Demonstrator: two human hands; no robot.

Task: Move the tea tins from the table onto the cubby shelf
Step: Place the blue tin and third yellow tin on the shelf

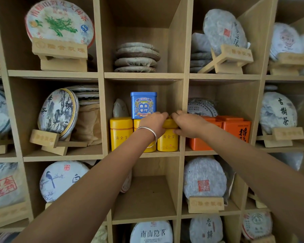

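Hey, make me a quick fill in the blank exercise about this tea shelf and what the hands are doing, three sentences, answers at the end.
1. Both hands, left hand and right hand, grip the lid of a ____ tin.
2. The blue tin sits on top of the yellow tins, and there are ____ of those.
3. The orange tins stand in the cubby to the ____ of the yellow ones.

Answers: yellow; three; right

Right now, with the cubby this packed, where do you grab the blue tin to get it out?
Take the blue tin by its two flat side walls near the lid, coming straight in from the open front above the yellow tins. It stands upright on top of them, square-sided; the cubby's right wall sits near it, so fingers have more room on its left.
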